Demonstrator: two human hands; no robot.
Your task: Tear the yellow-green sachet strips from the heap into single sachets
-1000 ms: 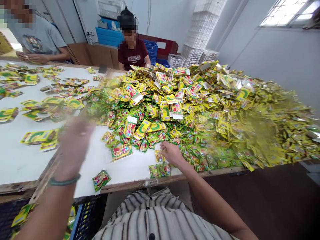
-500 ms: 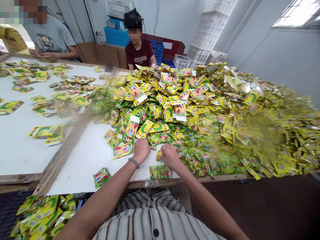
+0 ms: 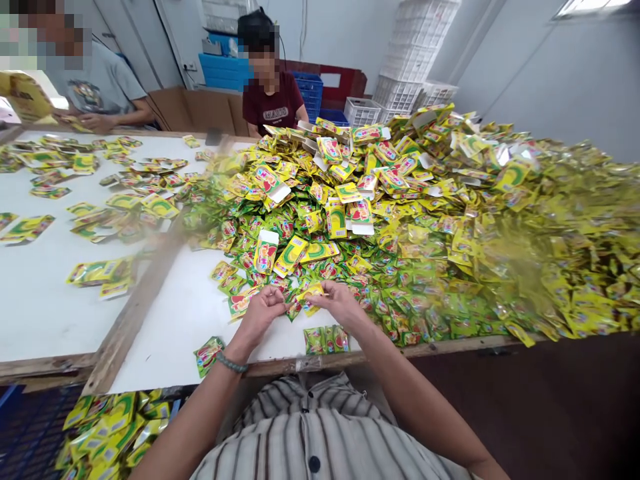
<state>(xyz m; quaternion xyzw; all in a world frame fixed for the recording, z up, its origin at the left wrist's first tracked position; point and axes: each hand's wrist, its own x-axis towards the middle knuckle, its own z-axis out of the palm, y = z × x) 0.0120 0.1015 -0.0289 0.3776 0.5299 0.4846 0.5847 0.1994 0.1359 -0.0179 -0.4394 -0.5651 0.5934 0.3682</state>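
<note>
My left hand (image 3: pixel 260 315), with a bead bracelet on the wrist, pinches the edge of a small green sachet (image 3: pixel 293 309) over the white table. Close beside it, my right hand (image 3: pixel 343 305) grips a yellow sachet (image 3: pixel 310 292) between thumb and fingers. A flat yellow carton (image 3: pixel 241 304) printed with fruit lies behind my left hand, partly covered by it. Below my right hand, a short row of green sachets (image 3: pixel 326 340) rests near the table edge. One loose green sachet (image 3: pixel 207 353) lies by my left wrist.
A large heap of yellow and green sachets (image 3: pixel 425 247) covers the right side, with open cartons (image 3: pixel 266 251) on it. A wooden strip (image 3: pixel 135 313) divides the table (image 3: pixel 170 333). Filled cartons (image 3: pixel 107 433) sit in a crate at lower left. Two people work across the table.
My left hand has drawn back from the heap toward me, now with a green sachet at its fingertips. My right hand has raised the yellow sachet slightly, toward the left hand.
</note>
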